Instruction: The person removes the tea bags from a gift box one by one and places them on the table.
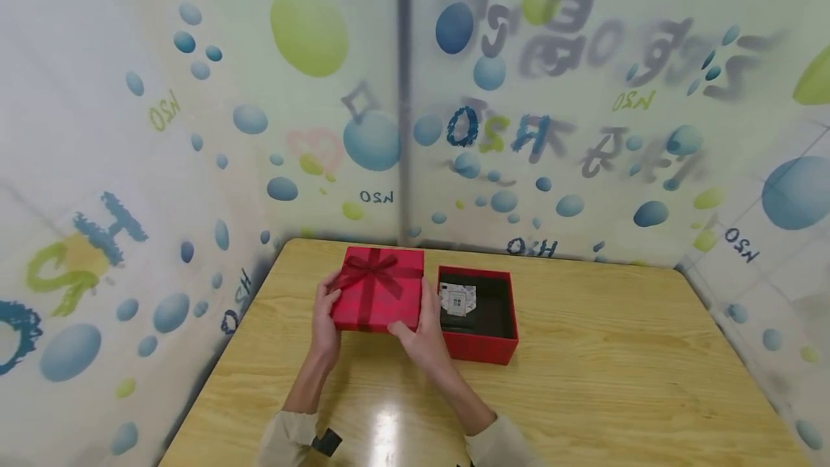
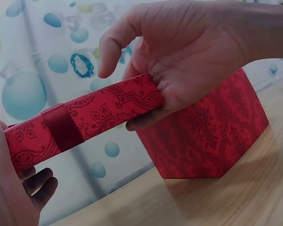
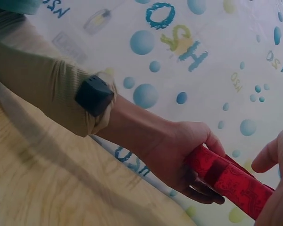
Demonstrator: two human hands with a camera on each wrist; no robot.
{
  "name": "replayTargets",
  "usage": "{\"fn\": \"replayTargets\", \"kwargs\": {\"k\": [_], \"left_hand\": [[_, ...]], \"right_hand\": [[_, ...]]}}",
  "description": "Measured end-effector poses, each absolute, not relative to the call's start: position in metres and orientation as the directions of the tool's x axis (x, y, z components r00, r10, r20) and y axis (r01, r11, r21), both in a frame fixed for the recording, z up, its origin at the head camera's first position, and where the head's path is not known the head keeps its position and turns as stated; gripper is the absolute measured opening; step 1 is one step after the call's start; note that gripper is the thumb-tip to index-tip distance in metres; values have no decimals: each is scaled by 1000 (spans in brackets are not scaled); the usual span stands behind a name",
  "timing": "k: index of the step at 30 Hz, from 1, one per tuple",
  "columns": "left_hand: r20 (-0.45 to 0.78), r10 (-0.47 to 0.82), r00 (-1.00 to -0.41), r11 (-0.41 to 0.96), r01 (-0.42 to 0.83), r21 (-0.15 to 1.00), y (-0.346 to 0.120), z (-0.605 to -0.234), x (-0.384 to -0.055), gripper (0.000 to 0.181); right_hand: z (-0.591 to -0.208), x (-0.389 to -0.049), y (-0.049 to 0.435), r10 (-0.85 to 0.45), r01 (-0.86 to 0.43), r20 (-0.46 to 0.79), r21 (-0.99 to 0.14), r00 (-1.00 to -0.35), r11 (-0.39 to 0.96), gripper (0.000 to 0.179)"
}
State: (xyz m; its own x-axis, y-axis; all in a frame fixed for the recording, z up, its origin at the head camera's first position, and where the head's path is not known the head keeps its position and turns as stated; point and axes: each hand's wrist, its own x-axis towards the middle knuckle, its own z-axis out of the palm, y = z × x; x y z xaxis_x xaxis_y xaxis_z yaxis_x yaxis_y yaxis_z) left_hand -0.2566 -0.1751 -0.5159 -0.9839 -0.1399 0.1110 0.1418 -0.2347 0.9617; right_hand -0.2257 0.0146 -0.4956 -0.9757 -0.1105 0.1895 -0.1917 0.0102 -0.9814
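Observation:
A red patterned gift box lid [image 1: 398, 308], with a dark red ribbon and bow on top, is held up over the table between both hands. My left hand [image 1: 326, 326] grips its left side, the fingers curling underneath in the left wrist view. At the opposite side my right hand [image 1: 424, 337] holds the lid, with fingertips showing below its edge and the thumb [image 2: 113, 52] raised off it. Just right of the lid stands the uncovered red box [image 1: 483, 348]. Inside its dark interior lies a white and grey patterned packet [image 1: 459, 300].
Both box parts are over the far left half of a light wooden table [image 1: 616, 352]. Printed curtain walls [image 1: 311, 107] with blue and green bubbles rise behind and beside the table. A small black device [image 3: 94, 95] is strapped over the left sleeve cuff.

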Motion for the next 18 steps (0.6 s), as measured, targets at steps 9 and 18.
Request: {"fn": "replayTargets", "kwargs": {"k": [9, 18], "left_hand": [[82, -254, -964, -221, 140, 965, -187, -529, -261, 47], [35, -348, -937, -167, 99, 981, -196, -545, -263, 45]], "right_hand": [[-510, -230, 5, -101, -162, 152, -982, -983, 102, 101], [-531, -235, 4, -194, -162, 125, -968, -973, 190, 103]]}}
